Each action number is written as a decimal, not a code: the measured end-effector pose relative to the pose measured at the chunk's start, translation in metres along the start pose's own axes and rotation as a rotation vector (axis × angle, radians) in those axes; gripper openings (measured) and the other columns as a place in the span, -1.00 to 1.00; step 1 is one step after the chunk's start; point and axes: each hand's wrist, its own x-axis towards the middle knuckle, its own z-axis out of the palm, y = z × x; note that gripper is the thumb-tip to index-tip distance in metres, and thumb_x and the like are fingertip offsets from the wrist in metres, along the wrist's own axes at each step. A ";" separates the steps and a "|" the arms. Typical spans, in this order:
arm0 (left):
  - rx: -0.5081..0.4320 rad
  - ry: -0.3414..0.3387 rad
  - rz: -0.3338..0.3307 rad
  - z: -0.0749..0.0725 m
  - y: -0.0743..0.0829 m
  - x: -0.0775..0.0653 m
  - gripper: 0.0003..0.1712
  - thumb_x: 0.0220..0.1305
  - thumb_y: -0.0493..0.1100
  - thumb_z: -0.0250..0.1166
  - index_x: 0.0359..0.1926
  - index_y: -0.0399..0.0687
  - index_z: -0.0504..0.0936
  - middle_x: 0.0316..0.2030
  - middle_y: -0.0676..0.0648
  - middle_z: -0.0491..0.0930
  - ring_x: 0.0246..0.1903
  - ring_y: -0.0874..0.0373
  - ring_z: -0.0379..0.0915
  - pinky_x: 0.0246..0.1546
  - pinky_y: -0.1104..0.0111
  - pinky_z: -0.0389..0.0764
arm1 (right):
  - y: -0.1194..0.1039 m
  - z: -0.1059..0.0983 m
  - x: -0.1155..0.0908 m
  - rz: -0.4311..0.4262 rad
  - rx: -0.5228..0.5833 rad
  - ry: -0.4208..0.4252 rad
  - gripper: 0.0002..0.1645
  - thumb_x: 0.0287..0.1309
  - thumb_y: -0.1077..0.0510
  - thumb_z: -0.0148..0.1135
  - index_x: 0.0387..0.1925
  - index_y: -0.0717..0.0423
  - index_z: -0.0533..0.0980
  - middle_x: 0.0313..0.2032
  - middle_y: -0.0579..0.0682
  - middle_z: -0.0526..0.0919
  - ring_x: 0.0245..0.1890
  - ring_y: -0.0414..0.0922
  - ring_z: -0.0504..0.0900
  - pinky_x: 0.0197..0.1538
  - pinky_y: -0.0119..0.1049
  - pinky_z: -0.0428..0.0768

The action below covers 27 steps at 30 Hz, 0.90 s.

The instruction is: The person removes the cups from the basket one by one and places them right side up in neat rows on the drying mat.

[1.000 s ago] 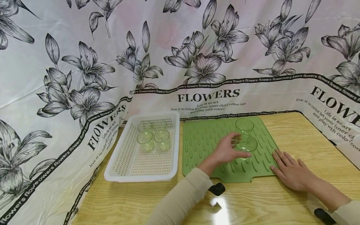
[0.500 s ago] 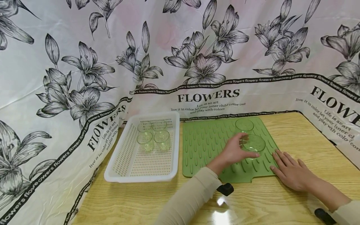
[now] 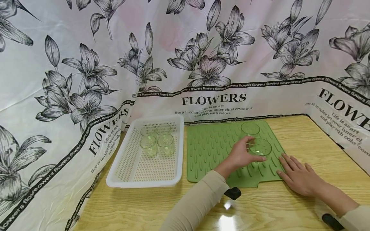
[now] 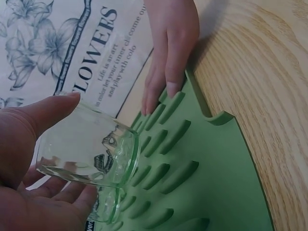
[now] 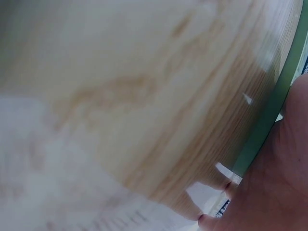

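Note:
In the head view my left hand [image 3: 240, 154] grips a clear drinking glass [image 3: 261, 148] over the right half of a green ridged drying mat [image 3: 206, 154]. The left wrist view shows my thumb on one side of that glass and the fingers on the other, with its thick base close to the ridges. Just behind stands a second glass [image 3: 250, 129] on the mat. My right hand [image 3: 300, 179] lies with straight fingers on the table, its fingertips at the mat's right edge; in the right wrist view only part of it shows.
A white perforated basket [image 3: 144, 185] stands left of the mat, holding several clear glasses [image 3: 166, 145] toward its back. The wooden table [image 3: 138, 208] ends at a flower-printed curtain [image 3: 162, 106] behind and at both sides.
Over the second, my left hand has moved a little to the right with the glass, mostly in the first half. My right hand has stayed at the mat's edge.

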 end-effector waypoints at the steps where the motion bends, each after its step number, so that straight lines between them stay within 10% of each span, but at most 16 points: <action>1: 0.004 -0.001 0.000 0.001 0.000 0.000 -0.09 0.08 -0.05 0.63 0.42 0.16 0.39 0.24 0.17 0.51 0.26 0.23 0.43 0.10 0.41 0.56 | 0.000 0.001 0.000 -0.006 -0.003 0.012 -0.17 0.61 -0.15 -0.17 0.53 0.42 0.05 0.53 0.41 0.01 0.45 0.48 0.04 0.25 0.63 0.03; 27: 0.080 -0.014 -0.001 0.012 -0.008 0.003 -0.09 0.08 -0.06 0.63 0.42 0.06 0.41 0.18 0.15 0.56 0.17 0.25 0.47 0.04 0.40 0.60 | 0.001 0.001 0.000 0.004 0.010 -0.024 -0.14 0.61 -0.19 -0.19 0.54 0.42 0.04 0.54 0.41 -0.03 0.47 0.48 0.01 0.26 0.62 -0.02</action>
